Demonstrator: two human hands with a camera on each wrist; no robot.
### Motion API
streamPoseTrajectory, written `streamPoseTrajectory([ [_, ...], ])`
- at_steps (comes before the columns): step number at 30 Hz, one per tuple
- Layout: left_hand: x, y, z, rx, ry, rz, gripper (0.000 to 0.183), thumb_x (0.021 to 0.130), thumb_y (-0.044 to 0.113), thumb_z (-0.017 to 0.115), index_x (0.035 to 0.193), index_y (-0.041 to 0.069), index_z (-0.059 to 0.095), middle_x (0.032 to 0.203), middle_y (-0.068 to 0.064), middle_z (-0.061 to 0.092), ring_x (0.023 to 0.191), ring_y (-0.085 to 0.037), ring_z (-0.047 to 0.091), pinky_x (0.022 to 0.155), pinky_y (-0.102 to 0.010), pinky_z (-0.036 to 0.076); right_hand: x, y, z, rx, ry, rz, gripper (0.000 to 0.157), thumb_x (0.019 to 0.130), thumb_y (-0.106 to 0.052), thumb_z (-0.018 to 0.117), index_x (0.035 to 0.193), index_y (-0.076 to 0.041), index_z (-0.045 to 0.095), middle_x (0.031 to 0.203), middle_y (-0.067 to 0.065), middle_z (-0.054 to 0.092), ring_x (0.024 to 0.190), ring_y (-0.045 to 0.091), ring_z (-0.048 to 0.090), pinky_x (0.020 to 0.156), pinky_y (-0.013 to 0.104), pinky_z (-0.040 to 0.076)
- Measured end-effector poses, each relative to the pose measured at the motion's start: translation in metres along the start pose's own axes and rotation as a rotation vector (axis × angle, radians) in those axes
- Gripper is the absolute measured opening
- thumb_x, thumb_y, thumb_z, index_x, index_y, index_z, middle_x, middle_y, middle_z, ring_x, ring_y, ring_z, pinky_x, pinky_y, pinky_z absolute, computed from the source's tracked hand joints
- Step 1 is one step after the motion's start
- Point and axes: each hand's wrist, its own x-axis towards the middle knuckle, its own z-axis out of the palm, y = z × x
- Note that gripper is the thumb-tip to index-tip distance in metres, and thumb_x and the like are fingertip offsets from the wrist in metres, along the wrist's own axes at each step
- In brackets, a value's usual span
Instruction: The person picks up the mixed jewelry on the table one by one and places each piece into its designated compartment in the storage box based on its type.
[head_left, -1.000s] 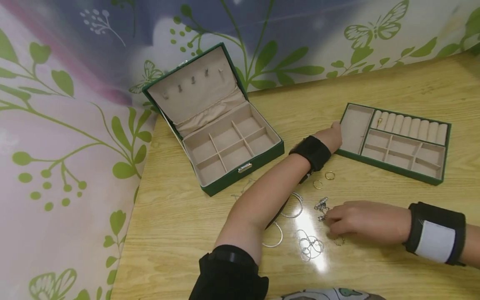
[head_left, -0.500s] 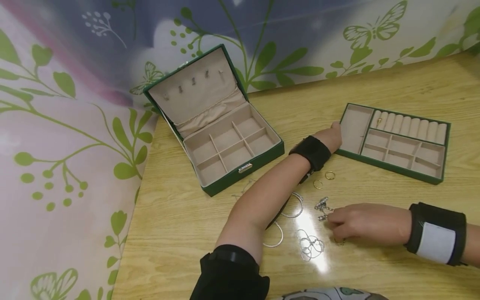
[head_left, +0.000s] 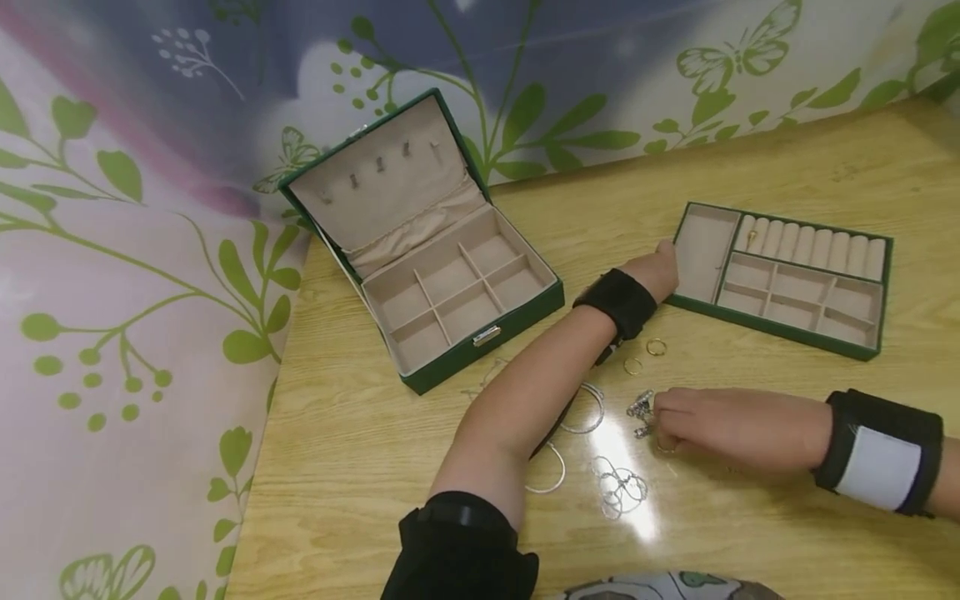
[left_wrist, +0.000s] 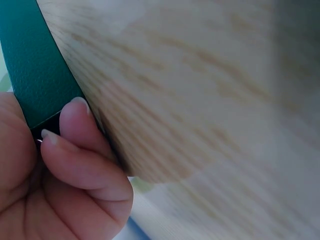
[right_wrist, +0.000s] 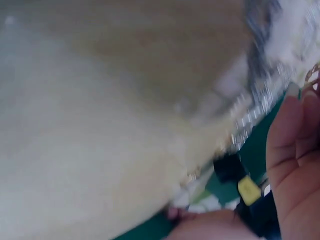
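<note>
In the head view my left hand (head_left: 651, 271) grips the near left corner of the green jewelry tray (head_left: 772, 318). Curled fingertips (left_wrist: 75, 112) press the tray's green side (left_wrist: 42, 65) in the left wrist view. My right hand (head_left: 738, 427) is low over the table, fingertips together. A thin gold chain (head_left: 666, 448) hangs at those fingertips, and its links (right_wrist: 312, 74) show by them in the right wrist view. Just left of that hand lie silver jewelry pieces with a chain (head_left: 641, 408). One gold ring (head_left: 752, 237) sits in the tray's ring rolls.
A green jewelry box (head_left: 483, 346) with its lid raised stands at the left. Two gold rings (head_left: 656, 347) lie below the tray. Silver bangles (head_left: 592, 408) and a tangled silver chain (head_left: 621, 490) are on the wooden table, partly by the left forearm.
My right hand has lifted slightly, and the gold chain has come up from the table with it. My left hand stays at the tray's corner. The head view has shifted a little.
</note>
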Motion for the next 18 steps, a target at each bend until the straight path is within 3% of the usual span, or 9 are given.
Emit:
streamPoseTrajectory([
  [3, 0.025, -0.003, 0.016, -0.234, 0.043, -0.102, 0.029, 0.101, 0.013, 0.027, 0.129, 0.008, 0.032, 0.061, 0.004, 0.052, 0.042, -0.008, 0.042, 0.043, -0.020, 0.033, 0.002, 0.004, -0.014, 0.015, 0.058, 0.023, 0.022, 0.092, -0.006, 0.057, 0.092, -0.026, 0.048, 0.091, -0.018, 0.040, 0.081, -0.005, 0.039, 0.069, 0.009, 0.037],
  [4, 0.037, -0.004, 0.023, -0.245, 0.048, -0.118, 0.030, 0.102, 0.015, 0.025, 0.130, 0.009, 0.031, 0.064, 0.004, 0.056, 0.045, -0.008, 0.047, 0.045, -0.021, 0.036, 0.002, 0.006, -0.019, 0.002, 0.083, 0.015, 0.023, 0.091, -0.004, 0.058, 0.093, -0.025, 0.048, 0.091, -0.018, 0.040, 0.081, -0.005, 0.039, 0.069, 0.009, 0.037],
  [5, 0.039, -0.004, 0.023, -0.247, 0.063, -0.138, 0.028, 0.101, 0.015, 0.025, 0.127, 0.008, 0.032, 0.065, 0.002, 0.057, 0.046, -0.009, 0.049, 0.045, -0.022, 0.038, 0.003, 0.008, -0.024, -0.006, 0.106, 0.014, 0.024, 0.090, -0.002, 0.059, 0.093, -0.025, 0.049, 0.092, -0.018, 0.041, 0.082, -0.005, 0.039, 0.070, 0.008, 0.037],
  [6, 0.054, -0.006, 0.033, -0.222, 0.088, -0.130, 0.027, 0.101, 0.015, 0.024, 0.126, 0.007, 0.032, 0.062, 0.002, 0.057, 0.044, -0.010, 0.049, 0.042, -0.023, 0.037, 0.004, 0.010, -0.028, -0.011, 0.128, 0.014, 0.025, 0.090, -0.001, 0.059, 0.093, -0.024, 0.049, 0.092, -0.018, 0.041, 0.083, -0.005, 0.040, 0.071, 0.008, 0.036],
  [9, 0.065, -0.007, 0.040, -0.157, 0.106, -0.113, 0.027, 0.102, 0.015, 0.022, 0.125, 0.007, 0.033, 0.062, 0.003, 0.057, 0.042, -0.008, 0.049, 0.040, -0.022, 0.035, 0.005, 0.014, -0.038, -0.043, 0.193, 0.002, 0.011, 0.097, -0.011, 0.051, 0.094, -0.021, 0.049, 0.094, -0.018, 0.041, 0.086, -0.005, 0.041, 0.073, 0.008, 0.036],
  [11, 0.054, -0.006, 0.031, -0.189, 0.097, -0.123, 0.024, 0.102, 0.017, 0.024, 0.121, 0.008, 0.034, 0.060, 0.003, 0.054, 0.040, -0.008, 0.045, 0.039, -0.022, 0.033, 0.006, 0.016, -0.043, -0.062, 0.238, -0.014, 0.009, 0.101, -0.020, 0.044, 0.093, -0.019, 0.049, 0.094, -0.018, 0.042, 0.087, -0.005, 0.042, 0.074, 0.008, 0.036],
  [12, 0.056, -0.006, 0.033, -0.204, 0.094, -0.110, 0.023, 0.102, 0.017, 0.024, 0.121, 0.009, 0.034, 0.059, 0.004, 0.053, 0.039, -0.008, 0.044, 0.039, -0.021, 0.032, 0.005, 0.017, -0.044, -0.067, 0.255, -0.019, 0.013, 0.101, -0.024, 0.040, 0.093, -0.019, 0.049, 0.094, -0.017, 0.042, 0.087, -0.005, 0.042, 0.074, 0.008, 0.036],
  [15, 0.013, -0.002, -0.002, -0.296, 0.016, -0.141, 0.021, 0.103, 0.021, 0.030, 0.121, 0.011, 0.035, 0.060, 0.004, 0.050, 0.041, -0.008, 0.041, 0.043, -0.019, 0.032, 0.004, 0.018, -0.049, -0.050, 0.294, -0.016, 0.012, 0.101, -0.023, 0.040, 0.094, -0.018, 0.049, 0.095, -0.016, 0.043, 0.087, -0.004, 0.042, 0.074, 0.010, 0.036],
  [18, -0.009, -0.001, -0.018, -0.287, -0.004, -0.104, 0.019, 0.103, 0.016, 0.030, 0.120, 0.008, 0.036, 0.058, 0.003, 0.047, 0.039, -0.006, 0.036, 0.042, -0.017, 0.029, 0.002, 0.018, -0.052, -0.021, 0.317, 0.020, 0.010, 0.097, -0.009, 0.050, 0.095, -0.019, 0.049, 0.095, -0.013, 0.045, 0.086, -0.003, 0.043, 0.072, 0.011, 0.037],
])
